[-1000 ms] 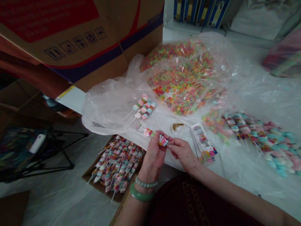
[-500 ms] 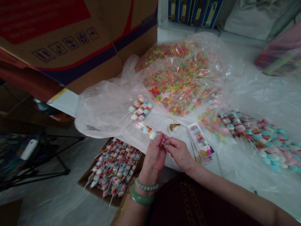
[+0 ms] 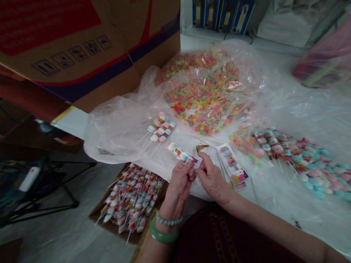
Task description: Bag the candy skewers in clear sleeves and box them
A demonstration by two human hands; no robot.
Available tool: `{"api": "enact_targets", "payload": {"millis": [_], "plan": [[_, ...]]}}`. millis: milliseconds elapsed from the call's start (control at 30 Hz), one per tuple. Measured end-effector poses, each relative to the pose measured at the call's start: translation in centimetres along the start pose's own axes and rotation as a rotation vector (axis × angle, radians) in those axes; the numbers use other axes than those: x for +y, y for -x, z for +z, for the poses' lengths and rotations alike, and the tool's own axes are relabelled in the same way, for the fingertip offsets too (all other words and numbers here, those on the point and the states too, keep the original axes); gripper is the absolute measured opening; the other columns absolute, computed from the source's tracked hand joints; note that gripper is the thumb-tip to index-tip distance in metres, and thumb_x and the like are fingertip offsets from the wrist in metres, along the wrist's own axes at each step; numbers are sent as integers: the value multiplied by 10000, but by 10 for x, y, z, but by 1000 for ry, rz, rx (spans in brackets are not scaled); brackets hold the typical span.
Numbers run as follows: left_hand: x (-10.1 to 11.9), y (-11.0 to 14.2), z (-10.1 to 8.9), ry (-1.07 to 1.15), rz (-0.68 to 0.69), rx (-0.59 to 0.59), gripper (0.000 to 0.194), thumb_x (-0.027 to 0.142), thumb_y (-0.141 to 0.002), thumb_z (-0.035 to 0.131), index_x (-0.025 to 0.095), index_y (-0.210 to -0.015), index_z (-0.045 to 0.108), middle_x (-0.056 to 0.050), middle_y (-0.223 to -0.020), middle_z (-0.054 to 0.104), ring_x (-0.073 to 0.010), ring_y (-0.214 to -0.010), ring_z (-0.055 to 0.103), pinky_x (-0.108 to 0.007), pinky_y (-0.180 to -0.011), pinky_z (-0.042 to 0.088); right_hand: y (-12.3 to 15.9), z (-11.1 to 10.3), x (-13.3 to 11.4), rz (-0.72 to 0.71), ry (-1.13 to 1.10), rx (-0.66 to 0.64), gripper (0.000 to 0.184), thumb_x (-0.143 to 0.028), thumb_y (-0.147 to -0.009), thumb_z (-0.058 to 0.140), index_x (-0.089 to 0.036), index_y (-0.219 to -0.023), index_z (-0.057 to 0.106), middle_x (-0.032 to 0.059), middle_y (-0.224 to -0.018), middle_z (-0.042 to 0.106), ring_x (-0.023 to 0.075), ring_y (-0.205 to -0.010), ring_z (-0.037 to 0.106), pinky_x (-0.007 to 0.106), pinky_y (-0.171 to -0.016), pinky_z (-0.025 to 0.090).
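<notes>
Plastic sheeting below — candy skewer juts from left hand's grip.

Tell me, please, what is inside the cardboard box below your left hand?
The cardboard box holds a pile of candy sticks, which cover its bottom from view.

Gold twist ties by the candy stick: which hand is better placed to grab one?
Probably the right hand: its fingers sit just below the gold twist ties, while the left hand is gripping the candy skewer.
</notes>
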State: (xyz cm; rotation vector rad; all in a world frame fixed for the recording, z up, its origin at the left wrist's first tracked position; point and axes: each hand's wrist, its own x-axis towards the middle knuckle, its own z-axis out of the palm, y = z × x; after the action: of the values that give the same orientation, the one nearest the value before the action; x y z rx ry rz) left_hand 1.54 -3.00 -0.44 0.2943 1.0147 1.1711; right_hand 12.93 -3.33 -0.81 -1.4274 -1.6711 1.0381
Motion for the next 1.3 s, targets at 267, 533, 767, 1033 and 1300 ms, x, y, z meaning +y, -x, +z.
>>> {"api": "enact_targets", "payload": {"millis": [267, 533, 767, 1033, 1300], "plan": [[6, 2, -2, 118, -42, -21, 348, 333, -664, 787, 109, -905, 673, 23, -621, 550, -69, -569, 481, -187, -557, 406, -6, -5, 12, -217, -58, -50, 197, -166, -887, 472, -211, -793, 638, 0, -738, 627, 145, -731, 594, 245, -702, 457], [-8, -2, 10, 262, -74, 266, 179, 278, -777, 639, 120, -692, 636, -14, -672, 623, -103, -634, 574, -212, -654, 487, 9, 0, -19, -339, 557, -68, 238, -118, -884, 475, -140, -1080, 608, 147, -1045, 620, 252, -928, 537, 381, -814, 427], [1, 10, 15, 170, -141, 12, 285, 294, -692, 744, 125, -910, 678, 10, -629, 603, -88, -528, 523, -212, -537, 453, -14, -2, -4, 179, -237, -262, 197, -254, -844, 454, -165, -714, 573, 12, -628, 541, 152, -587, 513, 261, -572, 429], [1, 29, -9, -221, 46, 20, 288, 385, -677, 754, 117, -676, 648, -53, -763, 651, -108, -623, 573, -204, -579, 463, -1, -15, -13, 301, -403, -122, 112, -287, -718, 594, -180, -748, 582, -9, -721, 548, 115, -633, 496, 209, -555, 399], [-13, 28, 1, -370, -47, 128, 362, 492, -667, 713, 152, -689, 594, 55, -448, 471, -65, -313, 359, -178, -296, 230, -22, -6, -14, 357, -701, 40, 250, -306, -700, 648, -175, -882, 537, -30, -713, 563, 105, -584, 505, 209, -535, 405]]}}
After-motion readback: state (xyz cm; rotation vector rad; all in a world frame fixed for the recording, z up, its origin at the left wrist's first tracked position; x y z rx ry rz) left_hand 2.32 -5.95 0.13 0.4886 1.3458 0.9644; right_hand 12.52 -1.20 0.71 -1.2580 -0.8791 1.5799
